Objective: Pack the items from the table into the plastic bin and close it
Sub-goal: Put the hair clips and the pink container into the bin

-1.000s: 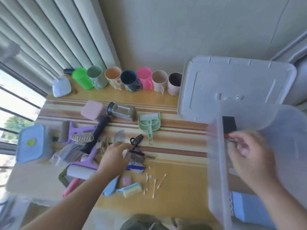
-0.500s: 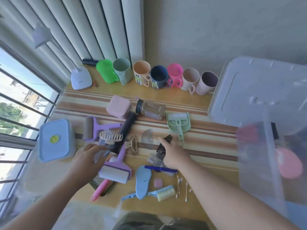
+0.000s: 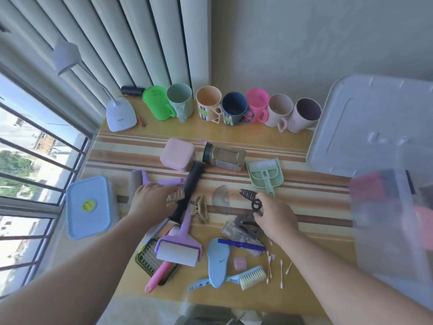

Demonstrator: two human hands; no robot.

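The clear plastic bin (image 3: 393,231) stands open at the right edge, blurred, with red and pink things inside. Its grey lid (image 3: 375,127) leans against the wall behind it. My left hand (image 3: 150,202) rests on the striped mat, its fingers closed around a beige claw clip (image 3: 175,197) beside a black cylinder (image 3: 187,191). My right hand (image 3: 275,218) pinches a black hair clip (image 3: 249,197) just above the table. A second tan claw clip (image 3: 202,208) lies between my hands.
Several cups (image 3: 234,109) line the wall, and a white lamp (image 3: 120,113) stands at their left. On the table lie a blue lunchbox (image 3: 87,206), pink box (image 3: 178,156), jar (image 3: 225,157), green dustpan (image 3: 266,173), lint roller (image 3: 179,248), blue insole (image 3: 218,261), brush (image 3: 250,276) and cotton swabs (image 3: 278,268).
My right hand left the bin, came to the table's middle and took the black hair clip. My left hand moved up onto the beige claw clip. The view swung left.
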